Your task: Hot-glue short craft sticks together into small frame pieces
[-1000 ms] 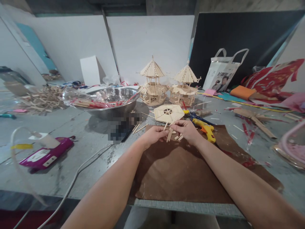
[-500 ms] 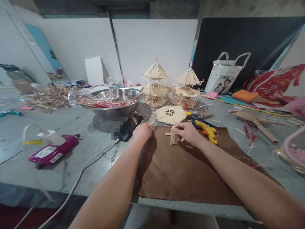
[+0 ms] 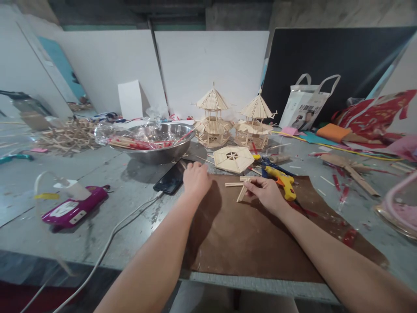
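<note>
My right hand [image 3: 265,191] pinches a small bundle of thin wooden sticks [image 3: 241,194] between thumb and fingers, tilted above the brown mat [image 3: 234,243]. Just behind that bundle, more short sticks [image 3: 233,184] lie crosswise. My left hand [image 3: 197,178] is palm down beside the right edge of a black phone [image 3: 172,176]; its fingers are bent and close together, the tips hidden, and what they hold cannot be made out. Beyond both hands lies a flat hexagonal stick panel [image 3: 224,161] with a spoked opening.
Two stick pagodas [image 3: 212,117] stand behind the panel. A steel bowl [image 3: 156,152] with wrapped sticks is at the left. Close to my right hand lies a yellow glue gun [image 3: 283,180]. A purple power strip [image 3: 76,208] and a white cable [image 3: 114,234] occupy the left.
My left hand has turned and shifted slightly forward; the stick seen in it earlier no longer shows. My right hand has moved a little right and nearer, tilting the pinched sticks.
</note>
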Demonstrator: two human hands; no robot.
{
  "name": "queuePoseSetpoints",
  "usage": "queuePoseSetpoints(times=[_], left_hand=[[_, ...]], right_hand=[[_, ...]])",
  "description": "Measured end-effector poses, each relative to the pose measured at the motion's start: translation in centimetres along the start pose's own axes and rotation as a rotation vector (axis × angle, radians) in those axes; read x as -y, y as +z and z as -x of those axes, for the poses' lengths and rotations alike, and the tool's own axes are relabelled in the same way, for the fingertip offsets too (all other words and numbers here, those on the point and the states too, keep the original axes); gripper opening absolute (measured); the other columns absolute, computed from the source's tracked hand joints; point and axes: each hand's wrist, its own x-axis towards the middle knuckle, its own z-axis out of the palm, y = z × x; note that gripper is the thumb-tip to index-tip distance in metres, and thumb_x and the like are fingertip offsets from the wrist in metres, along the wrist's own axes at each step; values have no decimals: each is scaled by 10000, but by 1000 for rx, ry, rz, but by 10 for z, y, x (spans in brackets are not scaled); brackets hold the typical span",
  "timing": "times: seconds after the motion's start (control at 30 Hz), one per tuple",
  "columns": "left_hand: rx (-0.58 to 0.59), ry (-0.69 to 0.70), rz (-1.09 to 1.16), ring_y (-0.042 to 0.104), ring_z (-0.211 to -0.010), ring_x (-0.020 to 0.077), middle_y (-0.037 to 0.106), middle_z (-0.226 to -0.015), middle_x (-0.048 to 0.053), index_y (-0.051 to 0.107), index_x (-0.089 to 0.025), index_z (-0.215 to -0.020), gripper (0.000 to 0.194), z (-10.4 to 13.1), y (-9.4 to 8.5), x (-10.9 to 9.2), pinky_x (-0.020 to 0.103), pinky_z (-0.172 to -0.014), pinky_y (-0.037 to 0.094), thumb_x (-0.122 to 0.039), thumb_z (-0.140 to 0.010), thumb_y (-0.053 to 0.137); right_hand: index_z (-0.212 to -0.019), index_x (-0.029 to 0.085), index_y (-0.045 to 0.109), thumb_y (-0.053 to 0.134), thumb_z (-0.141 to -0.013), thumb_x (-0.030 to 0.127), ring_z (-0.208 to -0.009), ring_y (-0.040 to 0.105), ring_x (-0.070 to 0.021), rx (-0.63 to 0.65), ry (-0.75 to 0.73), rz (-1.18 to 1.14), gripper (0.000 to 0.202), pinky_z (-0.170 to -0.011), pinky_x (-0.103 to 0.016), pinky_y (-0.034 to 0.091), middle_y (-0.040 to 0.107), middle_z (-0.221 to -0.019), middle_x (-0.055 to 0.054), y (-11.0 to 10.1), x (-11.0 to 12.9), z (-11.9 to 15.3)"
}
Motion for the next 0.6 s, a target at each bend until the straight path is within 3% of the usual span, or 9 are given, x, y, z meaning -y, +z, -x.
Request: queuePoseSetpoints(times=[0.07,0.13,0.2,0.43,0.6], left_hand=[[17,205,214,488,-817,170,562,-872,65,585,-197,-877,292,10,-2,-17,262,-689,363,-303,-753,343],[154,407,389,499,-715,128,571,-811,38,586,-212,-867,307,18,0,-31,219,-613,355,-353,-761,334],[222,492,416,490,-639,117,570,-722,34,601,-189,-772,293,24,6,-39,208,-559,329,-367,-743,370],[232,519,387,473,-571,111,563,-609,28,588,-173,-627,314,23,13,-37,207,-502,279,-325,-758,345],[134,389,324,515,-654,129,596,-718,41,586,-183,-708,294,11,2,-26,210,-548,324,-317,-760,330]], right_hand=[[-679,142,586,523,-656,400,-509,498,-103,-4,-15,-1,267,-535,-244,421,546,-559,-3,0,3,2],[-689,139,589,534,-647,396,-518,508,-110,9,-11,-28,266,-532,-249,425,559,-578,-7,0,6,4],[-689,138,590,539,-643,388,-526,513,-114,36,-13,-34,259,-533,-257,430,568,-584,-10,0,8,5],[-645,147,591,527,-659,361,-544,515,-111,47,-48,35,224,-552,-251,425,577,-581,-15,0,10,6],[-674,151,548,538,-644,390,-510,534,-108,-177,0,-82,241,-530,-246,443,567,-566,1,-15,12,-1]])
